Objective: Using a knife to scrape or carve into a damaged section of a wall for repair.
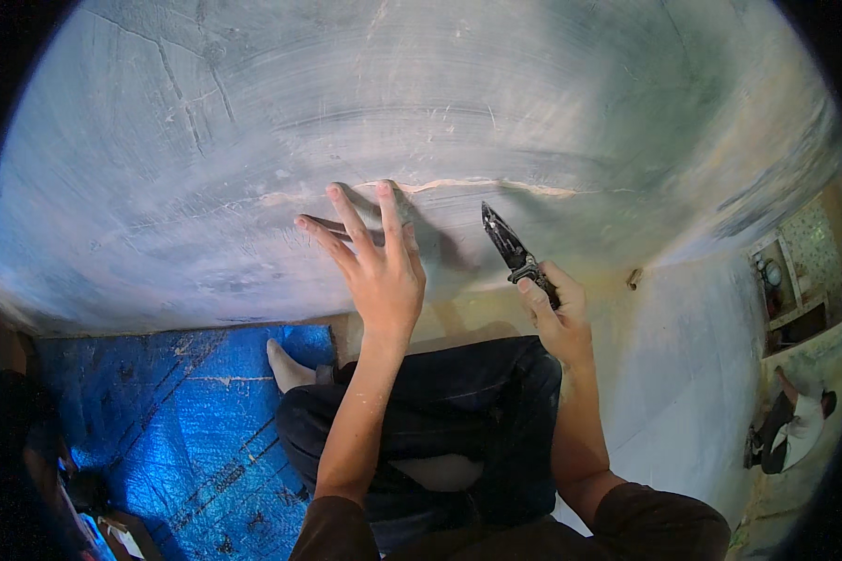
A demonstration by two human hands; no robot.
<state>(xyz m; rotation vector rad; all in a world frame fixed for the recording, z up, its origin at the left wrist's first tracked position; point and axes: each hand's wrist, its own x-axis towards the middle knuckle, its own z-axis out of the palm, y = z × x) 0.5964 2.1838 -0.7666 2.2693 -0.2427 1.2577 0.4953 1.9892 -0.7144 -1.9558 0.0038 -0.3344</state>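
Observation:
A grey plastered wall (281, 122) fills the view ahead, crossed by a long pale crack (468, 184) with ragged light edges. My left hand (384, 271) has its fingers spread, with the tips at the wall by the left part of the crack. In my right hand (561, 313) is a black folding knife (507, 245), its blade out and pointing up and left. The blade tip is a little below the crack, and I cannot tell whether it touches the wall. My right fingers wrap the handle and hide most of it.
Blue sheeting (206, 421) covers the floor at left. My dark-trousered legs (440, 402) are folded below my arms. A small brownish object (635, 279) lies near the wall's foot. At far right are a shelf opening (791, 280) and another person (795, 430) in a white top.

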